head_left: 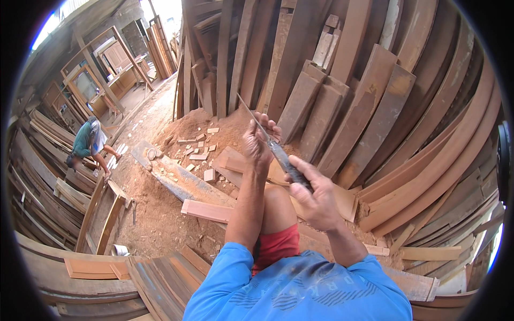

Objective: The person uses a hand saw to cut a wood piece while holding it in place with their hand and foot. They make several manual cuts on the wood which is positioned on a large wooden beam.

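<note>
– Blue shirt (300, 291) nearest to the camera, in the head view, below the grip. Red shorts (277, 249) just above this shirt, with a bare knee (278, 208) close under the grip.
– And the right hand (318, 195)?
– Pinching the rear end of a long dark tool (282, 158) between thumb and fingers.
– And the left hand (258, 142)?
– Half curled, farther forward along the same tool, where the thin blade (247, 106) begins. Pressed on the metal or only around it: impossible to tell.
– Where exactly to find the tool, then?
– Lying slantwise across both hands, above the knee, with the narrow tip pointing forward and to the left, beyond the left fingers.
– What around the grip?
– To the left, a dusty wide plank (184, 179), with small wood offcuts (198, 157) and reddish sawdust (160, 227) near it. Below and left of the grip, a squared reddish beam (206, 210). Beyond the grip, many upright planks (262, 48), leaning close together. To the right, long boards (428, 176), looking bent near the rim of the lens.
– And farther away?
– Well apart, on the left, a bent-over person in a green top (83, 139), near stacked timber (40, 179). Farther beyond, wooden frames (80, 88).
</note>
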`<state>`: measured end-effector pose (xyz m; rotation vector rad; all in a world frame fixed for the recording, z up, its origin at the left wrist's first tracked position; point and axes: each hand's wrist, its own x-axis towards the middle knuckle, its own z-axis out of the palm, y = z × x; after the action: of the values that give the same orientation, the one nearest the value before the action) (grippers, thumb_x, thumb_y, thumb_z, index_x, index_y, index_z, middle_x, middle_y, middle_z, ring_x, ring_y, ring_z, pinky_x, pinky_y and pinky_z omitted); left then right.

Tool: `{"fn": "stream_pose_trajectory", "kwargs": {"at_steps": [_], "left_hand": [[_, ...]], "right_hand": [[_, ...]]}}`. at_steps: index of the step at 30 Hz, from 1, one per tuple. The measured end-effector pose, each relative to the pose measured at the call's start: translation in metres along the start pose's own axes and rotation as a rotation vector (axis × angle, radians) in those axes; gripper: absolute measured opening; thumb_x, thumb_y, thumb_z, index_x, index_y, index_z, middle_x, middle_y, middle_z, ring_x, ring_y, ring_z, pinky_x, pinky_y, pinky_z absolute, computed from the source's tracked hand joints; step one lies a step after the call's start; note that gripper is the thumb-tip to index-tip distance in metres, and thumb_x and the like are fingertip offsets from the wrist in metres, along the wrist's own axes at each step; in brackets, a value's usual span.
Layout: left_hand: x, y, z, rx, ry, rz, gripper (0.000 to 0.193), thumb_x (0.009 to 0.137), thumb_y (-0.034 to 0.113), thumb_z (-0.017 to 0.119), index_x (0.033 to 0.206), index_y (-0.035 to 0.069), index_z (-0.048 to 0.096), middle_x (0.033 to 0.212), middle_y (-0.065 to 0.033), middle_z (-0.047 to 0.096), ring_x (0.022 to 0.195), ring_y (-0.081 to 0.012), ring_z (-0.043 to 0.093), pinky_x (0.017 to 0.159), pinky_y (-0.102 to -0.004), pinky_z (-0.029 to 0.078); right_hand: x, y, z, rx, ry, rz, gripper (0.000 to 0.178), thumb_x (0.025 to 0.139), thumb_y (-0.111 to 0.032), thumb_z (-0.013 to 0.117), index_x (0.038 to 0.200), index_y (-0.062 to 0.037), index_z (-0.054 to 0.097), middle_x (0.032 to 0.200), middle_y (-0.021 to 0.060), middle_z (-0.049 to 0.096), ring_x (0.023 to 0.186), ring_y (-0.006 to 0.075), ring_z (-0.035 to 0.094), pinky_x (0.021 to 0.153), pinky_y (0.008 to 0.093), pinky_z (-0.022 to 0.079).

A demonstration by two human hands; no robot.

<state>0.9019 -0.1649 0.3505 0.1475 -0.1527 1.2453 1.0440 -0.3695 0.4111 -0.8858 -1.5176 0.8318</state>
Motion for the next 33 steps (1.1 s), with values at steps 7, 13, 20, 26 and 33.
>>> {"fn": "stream_pose_trajectory", "kwargs": {"at_steps": [7,13,20,26,33], "left_hand": [[-0.038,0.034,0.068,0.114,-0.261,0.11,0.041,0.106,0.009,0.056,0.147,0.014,0.052,0.113,-0.0065,0.069,0.093,-0.0205,0.069,0.089,-0.0387,0.061],[-0.102,-0.066,0.076,0.669,-0.196,-0.148,0.049,0.107,0.011,0.059,0.154,0.013,0.043,0.103,-0.0071,0.069,0.086,-0.0128,0.064,0.077,-0.0308,0.055],[-0.109,-0.064,0.051,0.466,-0.325,-0.26,0.049,0.101,0.025,0.068,0.142,0.006,0.051,0.104,-0.0071,0.069,0.086,-0.0157,0.066,0.077,-0.0305,0.055],[-0.107,-0.063,0.052,0.737,-0.382,-0.288,0.03,0.098,0.027,0.071,0.111,0.009,0.052,0.079,0.0049,0.048,0.064,-0.004,0.043,0.053,-0.0213,0.033],[-0.118,-0.067,0.063,1.202,-0.587,-0.163,0.03,0.096,0.026,0.069,0.11,0.008,0.05,0.089,0.0021,0.047,0.079,-0.0083,0.044,0.068,-0.0275,0.041]], "right_hand": [[-0.019,0.032,-0.049,0.647,-0.183,0.392,0.057,0.099,-0.019,0.062,0.148,0.0047,0.047,0.117,0.0148,0.068,0.112,0.0211,0.065,0.101,0.036,0.052],[-0.036,0.036,-0.042,0.002,-0.121,0.253,0.055,0.106,-0.037,0.061,0.142,0.0034,0.053,0.124,0.0122,0.064,0.114,0.0224,0.06,0.101,0.0363,0.046],[-0.075,0.079,-0.008,0.493,0.005,0.482,0.032,0.102,-0.038,0.071,0.11,-0.0074,0.065,0.079,0.0014,0.067,0.065,0.0131,0.067,0.059,0.0266,0.054],[-0.077,0.1,-0.004,0.531,-0.136,0.49,0.031,0.103,-0.039,0.071,0.105,-0.0082,0.068,0.08,0.0017,0.072,0.068,0.0104,0.068,0.062,0.0248,0.054],[-0.083,0.099,0.0,0.553,-0.24,0.475,0.038,0.1,-0.044,0.072,0.099,-0.0064,0.069,0.08,0.0076,0.073,0.07,0.0161,0.072,0.063,0.0287,0.058]]}}
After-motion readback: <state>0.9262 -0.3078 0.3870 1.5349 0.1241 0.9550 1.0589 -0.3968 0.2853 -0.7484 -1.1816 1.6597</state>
